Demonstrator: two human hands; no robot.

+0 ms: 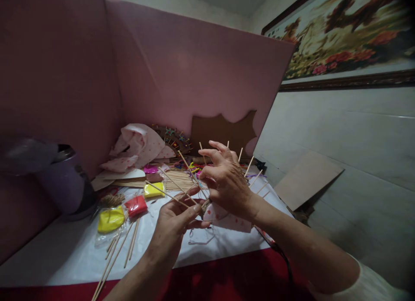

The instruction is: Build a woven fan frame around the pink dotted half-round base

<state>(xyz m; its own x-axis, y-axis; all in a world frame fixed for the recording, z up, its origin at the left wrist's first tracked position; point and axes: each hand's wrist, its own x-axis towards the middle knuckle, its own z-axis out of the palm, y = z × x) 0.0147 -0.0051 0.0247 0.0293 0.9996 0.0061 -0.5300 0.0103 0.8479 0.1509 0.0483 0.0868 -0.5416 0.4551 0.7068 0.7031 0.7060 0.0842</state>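
My left hand point(181, 214) is closed around the near edge of a craft piece from which thin wooden sticks point(177, 186) fan outward. Its thumb and fingers pinch near the base of several of these sticks. Over the piece, my right hand point(223, 175) has its thumb and forefinger drawn together, with other fingers raised. Whatever that pinch holds is too small or hidden to name. Beneath the right wrist shows white cloth with red spots point(230, 219), next to the piece. More sticks point(251, 165) stick out beyond the right hand; the piece's centre is mostly hidden.
On the white-covered table point(68, 258) lie yellow point(110, 219) and red point(135, 205) clay packets, loose sticks point(131, 245) and a stick bundle point(178, 180). A purple container point(66, 180) stands left. Spotted cloth point(139, 143) and brown cardboard point(223, 132) are behind, before pink panels point(194, 68).
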